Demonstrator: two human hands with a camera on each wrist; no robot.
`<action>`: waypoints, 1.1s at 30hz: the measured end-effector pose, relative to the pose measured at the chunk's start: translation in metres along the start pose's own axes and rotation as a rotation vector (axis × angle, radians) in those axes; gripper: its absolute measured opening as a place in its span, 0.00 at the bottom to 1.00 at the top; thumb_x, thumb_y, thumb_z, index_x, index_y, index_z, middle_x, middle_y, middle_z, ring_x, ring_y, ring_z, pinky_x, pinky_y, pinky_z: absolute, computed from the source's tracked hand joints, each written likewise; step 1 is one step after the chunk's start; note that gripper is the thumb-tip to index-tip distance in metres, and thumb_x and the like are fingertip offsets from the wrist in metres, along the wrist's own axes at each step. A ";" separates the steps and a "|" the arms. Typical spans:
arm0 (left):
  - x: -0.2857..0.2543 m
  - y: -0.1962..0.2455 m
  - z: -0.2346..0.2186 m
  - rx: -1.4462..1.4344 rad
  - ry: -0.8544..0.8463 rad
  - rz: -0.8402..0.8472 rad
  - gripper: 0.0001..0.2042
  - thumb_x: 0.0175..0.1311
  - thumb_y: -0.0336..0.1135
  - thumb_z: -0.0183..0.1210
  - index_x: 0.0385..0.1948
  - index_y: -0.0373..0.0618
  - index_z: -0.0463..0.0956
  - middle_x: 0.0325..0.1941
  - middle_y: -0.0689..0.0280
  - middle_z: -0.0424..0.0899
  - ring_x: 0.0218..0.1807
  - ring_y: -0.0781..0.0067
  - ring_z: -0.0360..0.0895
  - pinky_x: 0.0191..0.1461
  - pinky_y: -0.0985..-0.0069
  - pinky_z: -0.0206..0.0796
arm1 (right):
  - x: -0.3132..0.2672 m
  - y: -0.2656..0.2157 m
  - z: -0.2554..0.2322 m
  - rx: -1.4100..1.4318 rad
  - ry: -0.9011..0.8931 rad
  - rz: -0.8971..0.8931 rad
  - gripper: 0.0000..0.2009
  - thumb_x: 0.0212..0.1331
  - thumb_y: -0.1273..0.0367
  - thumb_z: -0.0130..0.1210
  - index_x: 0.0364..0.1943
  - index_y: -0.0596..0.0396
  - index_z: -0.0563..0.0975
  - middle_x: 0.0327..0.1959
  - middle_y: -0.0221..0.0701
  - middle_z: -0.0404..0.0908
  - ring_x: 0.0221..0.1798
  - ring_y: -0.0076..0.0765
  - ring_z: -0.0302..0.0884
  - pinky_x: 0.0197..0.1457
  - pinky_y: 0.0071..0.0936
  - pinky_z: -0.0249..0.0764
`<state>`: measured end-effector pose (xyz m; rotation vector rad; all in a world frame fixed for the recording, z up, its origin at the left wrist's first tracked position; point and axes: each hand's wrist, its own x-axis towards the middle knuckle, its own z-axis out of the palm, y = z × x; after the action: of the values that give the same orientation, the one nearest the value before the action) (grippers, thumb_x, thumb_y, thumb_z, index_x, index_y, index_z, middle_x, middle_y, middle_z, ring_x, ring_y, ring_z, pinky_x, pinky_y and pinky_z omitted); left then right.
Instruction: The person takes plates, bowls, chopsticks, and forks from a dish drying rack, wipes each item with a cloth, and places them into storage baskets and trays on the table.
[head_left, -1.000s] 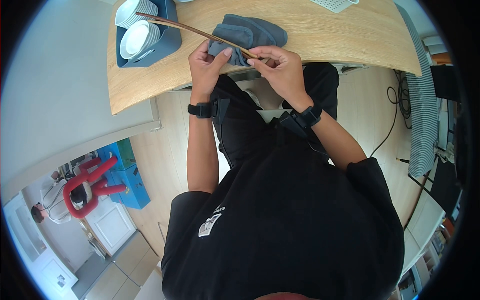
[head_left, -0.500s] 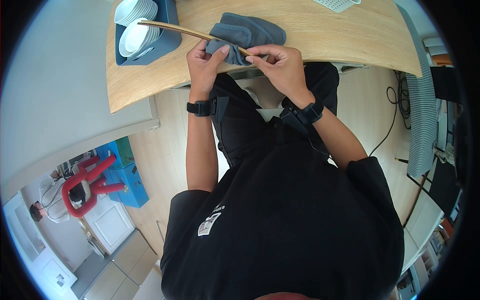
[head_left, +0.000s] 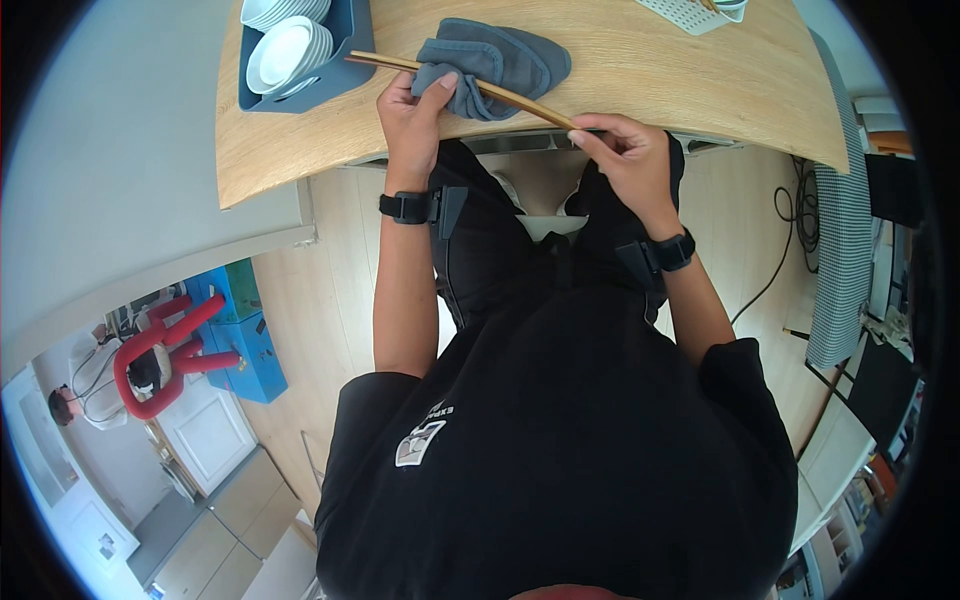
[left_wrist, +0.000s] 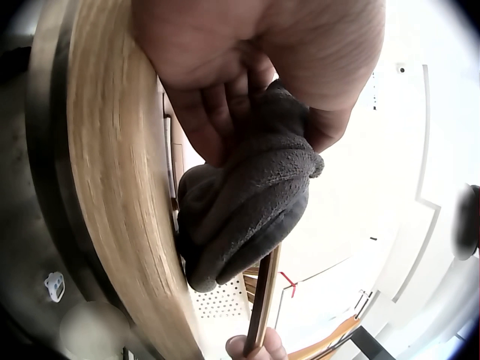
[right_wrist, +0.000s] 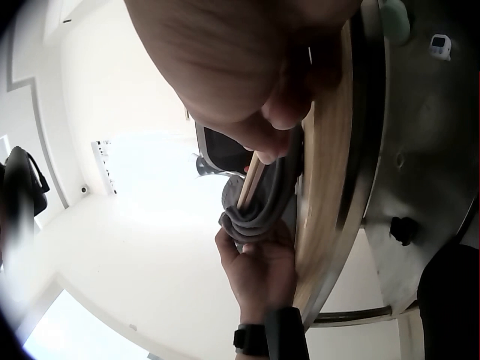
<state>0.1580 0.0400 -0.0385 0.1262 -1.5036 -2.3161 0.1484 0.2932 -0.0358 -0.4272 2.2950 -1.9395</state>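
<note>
A pair of brown wooden chopsticks (head_left: 535, 106) runs slantwise over the table's front edge, passing through a dark grey cloth (head_left: 500, 62). My left hand (head_left: 410, 130) grips a bunched part of that cloth around the chopsticks, thumb on top; the folded remainder lies on the table. To the right, my right hand (head_left: 640, 168) pinches the near end of the chopsticks between thumb and fingers. The left wrist view shows the cloth (left_wrist: 255, 187) gathered in folds, with the chopsticks (left_wrist: 262, 300) sticking out toward the right fingertips. Their far ends point toward the bin.
A blue-grey bin (head_left: 358, 45) with stacked white bowls (head_left: 285, 55) stands at the table's left. At the back right is a white perforated basket (head_left: 690, 20) with thin sticks in it. The wooden table's front edge (head_left: 290, 180) curves before the person's lap.
My right hand has moved right and toward the body, drawing the chopsticks through the cloth, so more length shows between the hands. My left hand has stayed nearly in place, still gripping the cloth.
</note>
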 end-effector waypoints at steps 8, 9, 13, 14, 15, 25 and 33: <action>0.002 -0.003 -0.006 -0.012 0.005 0.004 0.10 0.63 0.23 0.60 0.45 0.37 0.76 0.42 0.65 0.83 0.42 0.80 0.79 0.46 0.81 0.69 | -0.008 0.018 -0.045 0.031 0.176 0.071 0.08 0.56 0.72 0.67 0.40 0.56 0.85 0.24 0.21 0.81 0.22 0.10 0.68 0.24 0.12 0.63; 0.002 -0.001 -0.005 -0.029 0.011 0.004 0.10 0.62 0.24 0.60 0.45 0.37 0.76 0.42 0.66 0.83 0.42 0.80 0.79 0.45 0.82 0.69 | -0.007 0.021 -0.050 0.034 0.214 0.081 0.08 0.57 0.72 0.66 0.41 0.56 0.85 0.24 0.21 0.82 0.22 0.10 0.68 0.24 0.11 0.63; 0.002 0.001 -0.002 -0.030 0.025 -0.003 0.10 0.63 0.24 0.60 0.45 0.39 0.77 0.41 0.68 0.83 0.42 0.82 0.78 0.44 0.83 0.68 | -0.003 0.021 -0.065 0.016 0.309 0.090 0.08 0.57 0.71 0.66 0.41 0.55 0.85 0.25 0.21 0.82 0.22 0.10 0.67 0.24 0.11 0.63; 0.002 0.001 -0.003 -0.030 0.022 -0.003 0.10 0.63 0.24 0.59 0.45 0.39 0.77 0.41 0.69 0.83 0.42 0.82 0.78 0.44 0.84 0.68 | -0.002 0.023 -0.069 0.011 0.323 0.096 0.09 0.57 0.71 0.66 0.42 0.54 0.85 0.25 0.21 0.82 0.22 0.10 0.66 0.25 0.11 0.63; 0.002 0.000 -0.004 -0.029 0.018 -0.004 0.09 0.63 0.24 0.59 0.45 0.39 0.77 0.41 0.69 0.83 0.42 0.82 0.78 0.44 0.84 0.67 | -0.001 0.024 -0.073 0.011 0.323 0.096 0.09 0.57 0.71 0.66 0.42 0.54 0.85 0.25 0.21 0.82 0.22 0.10 0.66 0.25 0.11 0.63; 0.003 0.000 -0.005 -0.052 -0.004 -0.006 0.10 0.64 0.24 0.57 0.46 0.38 0.76 0.45 0.66 0.83 0.47 0.78 0.78 0.50 0.79 0.69 | -0.007 0.024 -0.077 0.002 0.306 0.126 0.10 0.57 0.70 0.67 0.42 0.54 0.85 0.26 0.21 0.82 0.23 0.11 0.68 0.26 0.11 0.64; 0.004 -0.001 -0.005 -0.139 0.010 -0.001 0.11 0.66 0.26 0.59 0.48 0.33 0.76 0.45 0.64 0.83 0.45 0.79 0.77 0.53 0.79 0.67 | -0.012 0.029 -0.063 0.022 0.222 0.153 0.10 0.58 0.73 0.66 0.44 0.58 0.84 0.27 0.21 0.82 0.24 0.09 0.67 0.26 0.10 0.61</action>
<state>0.1552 0.0344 -0.0413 0.1015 -1.3323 -2.4083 0.1396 0.3609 -0.0543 -0.0327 2.3514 -2.0239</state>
